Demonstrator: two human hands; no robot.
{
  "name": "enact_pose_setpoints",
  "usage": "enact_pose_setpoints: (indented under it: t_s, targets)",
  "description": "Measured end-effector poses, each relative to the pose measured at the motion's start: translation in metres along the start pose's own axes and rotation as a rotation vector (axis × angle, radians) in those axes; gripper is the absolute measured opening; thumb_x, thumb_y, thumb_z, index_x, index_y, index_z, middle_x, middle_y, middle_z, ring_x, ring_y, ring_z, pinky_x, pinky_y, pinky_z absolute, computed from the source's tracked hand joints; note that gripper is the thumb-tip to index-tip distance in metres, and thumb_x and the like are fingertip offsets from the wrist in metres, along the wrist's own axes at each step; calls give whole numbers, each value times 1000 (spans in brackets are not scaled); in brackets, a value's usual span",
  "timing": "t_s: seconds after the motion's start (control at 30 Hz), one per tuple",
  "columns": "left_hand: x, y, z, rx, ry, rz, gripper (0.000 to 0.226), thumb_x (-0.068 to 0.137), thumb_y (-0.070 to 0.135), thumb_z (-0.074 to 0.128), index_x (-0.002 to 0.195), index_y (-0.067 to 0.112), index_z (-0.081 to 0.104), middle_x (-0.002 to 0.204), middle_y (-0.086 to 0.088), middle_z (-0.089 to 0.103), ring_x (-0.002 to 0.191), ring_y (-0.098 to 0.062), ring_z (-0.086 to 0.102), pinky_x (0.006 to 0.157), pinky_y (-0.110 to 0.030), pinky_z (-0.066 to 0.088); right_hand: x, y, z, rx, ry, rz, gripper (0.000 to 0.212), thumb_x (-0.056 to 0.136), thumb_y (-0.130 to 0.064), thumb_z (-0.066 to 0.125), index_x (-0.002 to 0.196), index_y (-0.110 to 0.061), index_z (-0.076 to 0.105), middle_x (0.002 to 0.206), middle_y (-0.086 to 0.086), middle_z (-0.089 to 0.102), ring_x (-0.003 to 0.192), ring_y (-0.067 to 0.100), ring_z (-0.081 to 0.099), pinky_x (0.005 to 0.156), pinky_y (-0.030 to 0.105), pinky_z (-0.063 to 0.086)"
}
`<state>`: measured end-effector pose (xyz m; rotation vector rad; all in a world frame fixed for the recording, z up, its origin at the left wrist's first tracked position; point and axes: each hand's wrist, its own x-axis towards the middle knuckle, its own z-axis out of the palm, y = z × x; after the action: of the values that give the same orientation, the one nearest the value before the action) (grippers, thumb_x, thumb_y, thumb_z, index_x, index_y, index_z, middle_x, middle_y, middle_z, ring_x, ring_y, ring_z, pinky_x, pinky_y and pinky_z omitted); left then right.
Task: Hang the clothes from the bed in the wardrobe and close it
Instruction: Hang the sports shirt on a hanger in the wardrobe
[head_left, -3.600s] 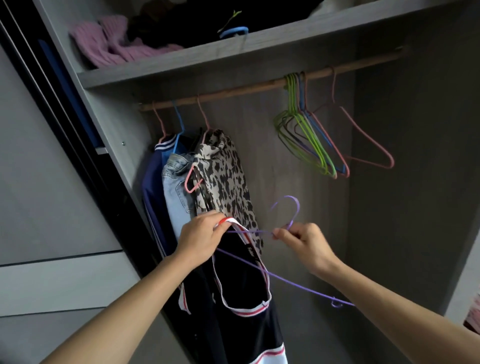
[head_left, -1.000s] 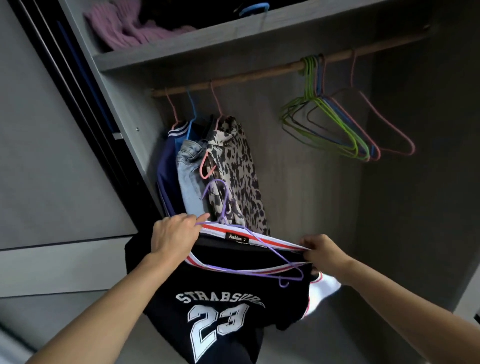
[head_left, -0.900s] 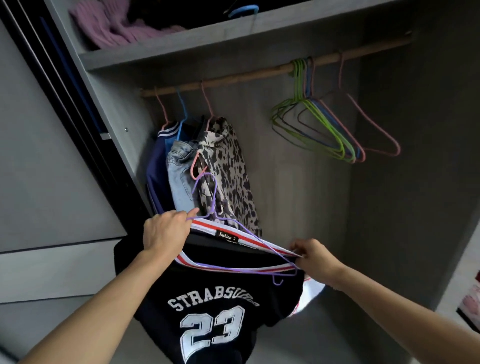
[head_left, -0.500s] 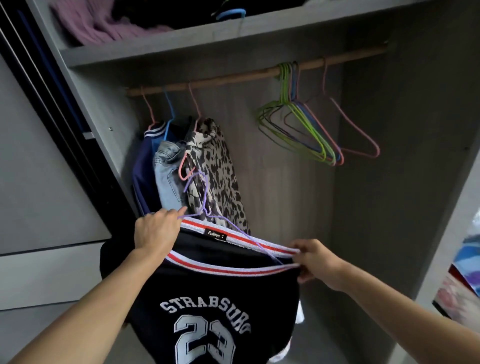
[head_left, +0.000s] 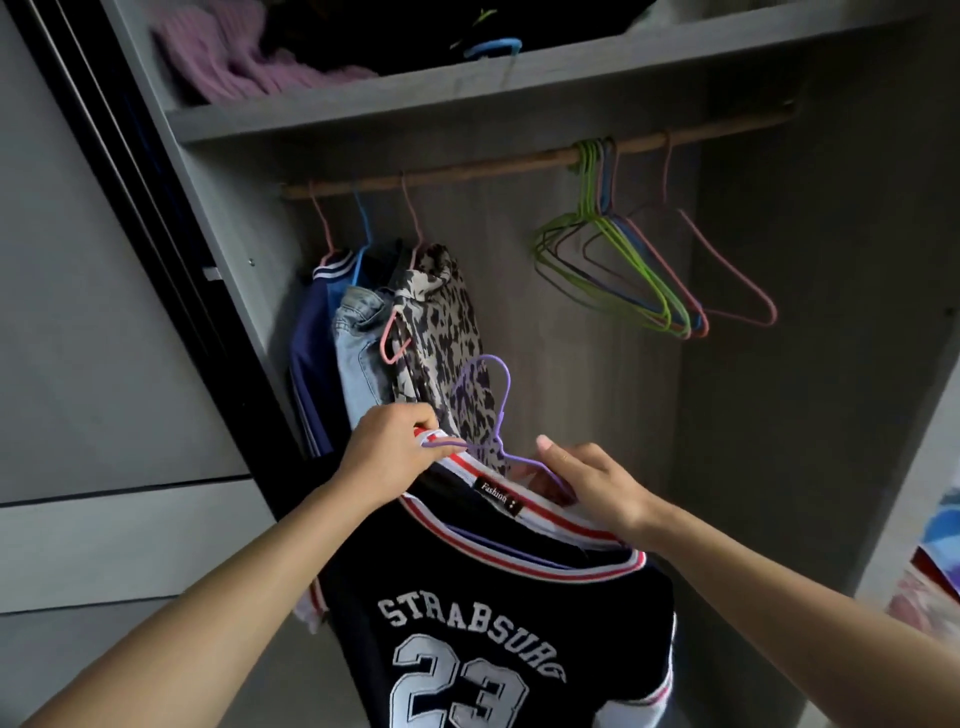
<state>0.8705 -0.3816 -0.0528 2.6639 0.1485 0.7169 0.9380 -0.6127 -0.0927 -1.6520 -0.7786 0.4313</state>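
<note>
A black jersey (head_left: 498, 623) with white "STRABSURG 23" lettering and a red-and-white striped collar hangs from a purple wire hanger (head_left: 493, 400) in front of the open wardrobe. My left hand (head_left: 392, 454) pinches the collar and the hanger's left arm. My right hand (head_left: 587, 486) holds the collar and the hanger's right arm, thumb raised. The hanger's hook stands up between my hands, below the wooden rail (head_left: 519, 161).
A navy top (head_left: 311, 353), jeans (head_left: 358, 348) and a leopard-print garment (head_left: 441, 332) hang at the rail's left end. Several empty hangers (head_left: 639, 270) hang to the right. A pink knit (head_left: 234, 57) lies on the shelf above. The grey sliding door (head_left: 93, 312) stands left.
The hanger has gone into the jersey's neck, and its hook now stands upright above the collar. Both hands have moved closer together and slightly higher, toward the rail.
</note>
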Motion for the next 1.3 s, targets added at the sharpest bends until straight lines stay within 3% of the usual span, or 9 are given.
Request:
enact_pose_setpoints:
  t_s: [0.13, 0.27, 0.4, 0.57, 0.7, 0.77, 0.93, 1.13, 1.3]
  targets:
    - [-1, -13, -16, -198, -16, 27, 45, 64, 35, 85, 59, 5, 53, 49, 8, 35, 52, -7, 27, 50, -24, 23, -9, -21, 4, 66, -84, -109, 36, 92, -31, 58, 86, 4, 67, 52, 4, 38, 43, 11, 31, 41, 20, 26]
    - [-12, -27, -23, -278, -74, 13, 29, 71, 37, 81, 58, 22, 59, 52, 12, 46, 53, -3, 39, 53, -21, 30, 0, -29, -11, -65, 108, -148, 23, 90, -29, 63, 78, -12, 72, 51, 3, 38, 45, 13, 27, 40, 21, 21]
    - [-20, -54, -25, -307, -87, -62, 6, 83, 25, 72, 79, 29, 70, 78, 11, 71, 76, -2, 65, 76, -26, 51, -2, -39, -40, -87, 197, -160, 15, 94, -14, 60, 99, -19, 74, 48, -2, 35, 43, 12, 26, 39, 18, 21]
    - [-15, -57, -17, -331, -198, -62, 25, 92, 20, 60, 70, 25, 70, 61, 17, 66, 59, 7, 58, 59, -14, 42, -7, -55, -59, -269, 189, -144, 16, 93, -7, 60, 101, -11, 73, 41, -9, 41, 39, 7, 29, 38, 18, 25]
    - [0, -82, -5, -205, -239, -91, 32, 92, 19, 59, 61, 12, 64, 56, 10, 59, 59, -4, 55, 62, -26, 45, -14, -60, -75, -304, 210, -66, 14, 92, -8, 62, 98, -9, 74, 42, -6, 39, 38, 6, 28, 36, 17, 22]
    - [6, -81, 11, -60, -249, -78, 21, 92, 18, 58, 77, 7, 68, 75, 0, 66, 77, -15, 63, 73, -37, 49, -14, -60, -75, -229, 298, -30, 12, 92, -10, 62, 97, -10, 73, 44, -5, 39, 38, 8, 28, 36, 16, 21]
    - [23, -39, 33, 8, -166, 159, 33, 94, 26, 51, 126, 21, 57, 116, 2, 57, 104, -18, 57, 87, -33, 47, -6, -67, -64, -92, 462, 138, 14, 93, -10, 59, 94, -3, 72, 45, -4, 36, 35, 8, 28, 35, 14, 19]
    - [50, -21, 16, 83, 22, 299, 24, 94, 27, 52, 114, 19, 63, 107, 1, 59, 97, -22, 58, 80, -37, 50, 29, -83, -60, 127, 554, 239, 14, 89, -15, 59, 89, -6, 69, 54, -3, 41, 44, 10, 31, 33, 18, 21]
    - [81, -21, -13, 136, 273, 390, 14, 87, 14, 61, 97, 9, 69, 93, -4, 60, 91, -27, 57, 74, -41, 49, 96, -112, -58, 414, 480, 217, 25, 94, -15, 42, 73, -16, 54, 47, -10, 31, 34, 4, 26, 30, 16, 15]
